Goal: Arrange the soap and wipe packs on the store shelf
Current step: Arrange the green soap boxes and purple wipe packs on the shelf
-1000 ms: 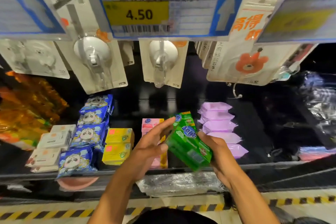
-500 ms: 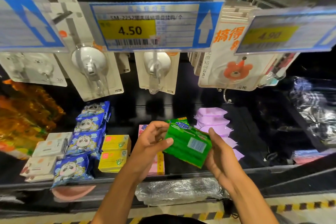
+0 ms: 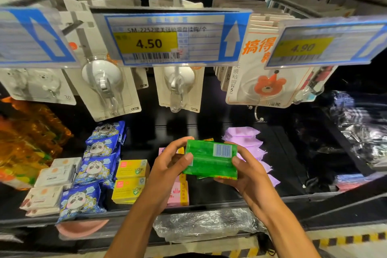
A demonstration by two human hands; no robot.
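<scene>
A green soap pack (image 3: 207, 160) with a white barcode label facing up is held level above the black shelf (image 3: 209, 202). My left hand (image 3: 167, 167) grips its left end, thumb on top. My right hand (image 3: 247, 171) grips its right end from below and the side. Under and behind it lie pink soap packs (image 3: 178, 194). A row of lilac wipe packs (image 3: 245, 139) runs back on the right. Yellow soap boxes (image 3: 130, 181), blue panda wipe packs (image 3: 95, 168) and white soap boxes (image 3: 53, 182) lie to the left.
Price tags (image 3: 165, 40) and hanging suction hooks (image 3: 104, 88) on cards overhang the shelf from above. Orange packets (image 3: 23, 146) sit at far left, shiny dark bags (image 3: 360, 130) at far right. A plastic-wrapped bundle (image 3: 205, 224) lies below the shelf edge.
The green pack has turned from tilted, printed face up, to level with its barcode side up. Both hands have shifted to its ends. The view has tilted upward.
</scene>
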